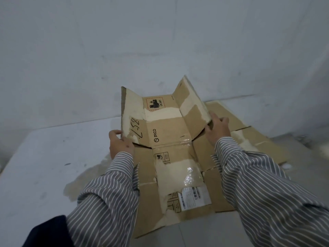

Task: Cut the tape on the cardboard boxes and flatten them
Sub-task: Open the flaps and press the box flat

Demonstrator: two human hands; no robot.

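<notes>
Grey floor [35, 175] carries the opened cardboard box [170, 132]. Left hand [121, 145] and right hand [217, 129] curl their fingers [213, 114] round its raised side flaps.

The light is dim, soft and a bit blue, with only faint shadows. A strip of clear tape [189, 172] shines. The edges bend and look blurry and darker.

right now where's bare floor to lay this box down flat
Bare floor lies left of the left hand, out to the wall. Right of the right hand it is crowded: flattened cardboard already lies there, under the box.
</notes>
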